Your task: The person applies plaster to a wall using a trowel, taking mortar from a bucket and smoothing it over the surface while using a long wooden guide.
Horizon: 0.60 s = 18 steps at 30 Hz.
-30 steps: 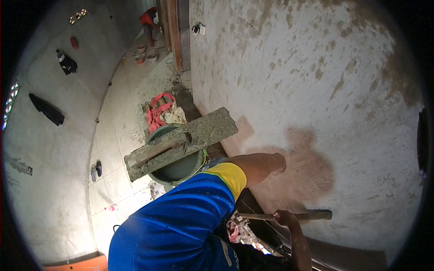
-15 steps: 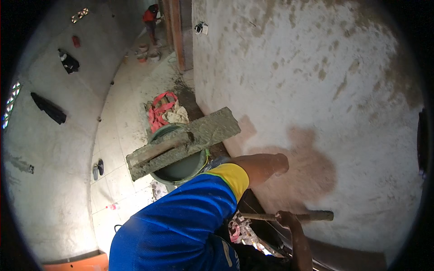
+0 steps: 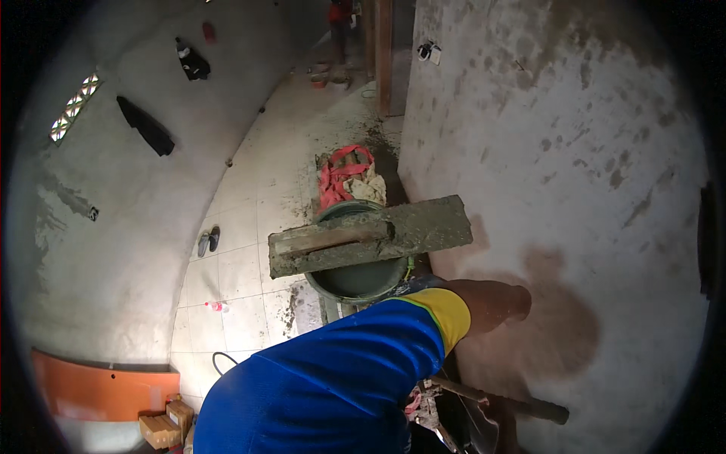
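A long plastering float (image 3: 423,227), caked with grey mortar and with a wooden handle on top, lies across the rim of a round bucket (image 3: 355,293) holding greyish liquid. My left arm, in a blue sleeve with a yellow cuff, reaches over to the right, close beside the wall. Its bare part ends in a rounded shape; the fingers do not show. At the lower right, my right hand (image 3: 495,411) is closed around a long narrow wooden piece (image 3: 541,408), which slants down beside the wall. That hand is dark and partly cut off below.
Red and cream cloths (image 3: 344,178) lie behind the bucket. The rough wall (image 3: 529,151) rises close on the right. Shoes (image 3: 208,240) and a small bottle (image 3: 216,306) are on the tiled floor. An orange panel (image 3: 106,386) and cartons (image 3: 162,430) stand lower left; a person (image 3: 339,26) is far back.
The view has swung, so the bucket, float and walls sit farther right in the picture. The wooden piece now slants downward to the right, with my right hand lower. The float still lies on the bucket.
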Available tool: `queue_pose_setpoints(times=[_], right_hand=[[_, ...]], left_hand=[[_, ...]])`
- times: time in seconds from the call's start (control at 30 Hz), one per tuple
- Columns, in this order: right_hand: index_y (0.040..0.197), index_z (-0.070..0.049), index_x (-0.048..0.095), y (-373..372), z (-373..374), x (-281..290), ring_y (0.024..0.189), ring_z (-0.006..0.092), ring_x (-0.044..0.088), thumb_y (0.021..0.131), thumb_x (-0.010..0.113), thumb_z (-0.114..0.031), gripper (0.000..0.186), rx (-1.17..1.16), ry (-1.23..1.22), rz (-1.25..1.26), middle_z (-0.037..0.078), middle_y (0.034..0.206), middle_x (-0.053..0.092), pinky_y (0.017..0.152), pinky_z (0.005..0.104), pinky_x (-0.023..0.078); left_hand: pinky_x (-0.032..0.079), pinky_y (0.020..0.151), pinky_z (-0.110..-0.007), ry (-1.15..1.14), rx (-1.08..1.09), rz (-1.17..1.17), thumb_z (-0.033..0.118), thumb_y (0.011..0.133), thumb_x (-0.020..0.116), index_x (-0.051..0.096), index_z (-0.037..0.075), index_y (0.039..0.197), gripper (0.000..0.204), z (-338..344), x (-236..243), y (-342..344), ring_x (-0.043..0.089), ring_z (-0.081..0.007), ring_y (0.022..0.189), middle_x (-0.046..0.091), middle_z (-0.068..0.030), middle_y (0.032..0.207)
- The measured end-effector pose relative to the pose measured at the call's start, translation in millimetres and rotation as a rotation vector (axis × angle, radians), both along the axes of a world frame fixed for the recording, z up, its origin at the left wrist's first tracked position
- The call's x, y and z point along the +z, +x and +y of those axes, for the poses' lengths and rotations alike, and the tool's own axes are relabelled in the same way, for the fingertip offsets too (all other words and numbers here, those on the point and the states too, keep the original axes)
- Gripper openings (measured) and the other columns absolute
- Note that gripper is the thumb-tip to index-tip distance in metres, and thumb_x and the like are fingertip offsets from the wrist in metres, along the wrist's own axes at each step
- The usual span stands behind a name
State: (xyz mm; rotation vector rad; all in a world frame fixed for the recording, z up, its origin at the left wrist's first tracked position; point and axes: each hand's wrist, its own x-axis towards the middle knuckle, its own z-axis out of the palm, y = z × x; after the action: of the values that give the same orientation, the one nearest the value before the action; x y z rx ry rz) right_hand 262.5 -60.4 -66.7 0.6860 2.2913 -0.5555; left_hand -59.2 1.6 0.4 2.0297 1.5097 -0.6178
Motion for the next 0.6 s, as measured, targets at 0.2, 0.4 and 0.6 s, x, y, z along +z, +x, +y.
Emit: queue_pose_setpoints(times=[0.2, 0.4, 0.6], right_hand=[[0.086, -0.011, 0.064, 4, -4, 11, 0.087, 0.0261, 0.058, 0.076, 0.059, -0.031, 0.023, 0.013, -0.063, 0.101, 0.011, 0.091, 0.062, 0.078, 0.0371, 0.044], [0.094, -0.007, 0.059, -1, 1, 5, 0.095, 0.0299, 0.056, 0.079, 0.054, -0.025, 0.023, -0.050, -0.051, 0.004, 0.014, 0.097, 0.060, 0.083, 0.0377, 0.043], [0.091, -0.009, 0.059, 8, 9, -15, 0.093, 0.0304, 0.055, 0.080, 0.053, -0.028, 0.023, 0.079, -0.055, 0.125, 0.015, 0.093, 0.060, 0.084, 0.0414, 0.040]], left_hand=[[0.044, 0.076, -0.043, 0.111, -0.083, 0.019, 0.030, 0.072, 0.064, 0.063, 0.019, 0.103, 0.032, 0, -2, 21, 0.054, -0.0250, 0.096, 0.060, -0.0053, 0.103], [0.042, 0.084, -0.045, 0.070, -0.141, -0.031, 0.031, 0.071, 0.066, 0.063, 0.021, 0.103, 0.034, -1, 11, 36, 0.054, -0.0279, 0.099, 0.060, -0.0070, 0.104], [0.038, 0.088, -0.046, 0.066, -0.025, -0.064, 0.032, 0.071, 0.066, 0.060, 0.021, 0.107, 0.038, -4, 2, 21, 0.050, -0.0291, 0.104, 0.056, -0.0077, 0.111]])
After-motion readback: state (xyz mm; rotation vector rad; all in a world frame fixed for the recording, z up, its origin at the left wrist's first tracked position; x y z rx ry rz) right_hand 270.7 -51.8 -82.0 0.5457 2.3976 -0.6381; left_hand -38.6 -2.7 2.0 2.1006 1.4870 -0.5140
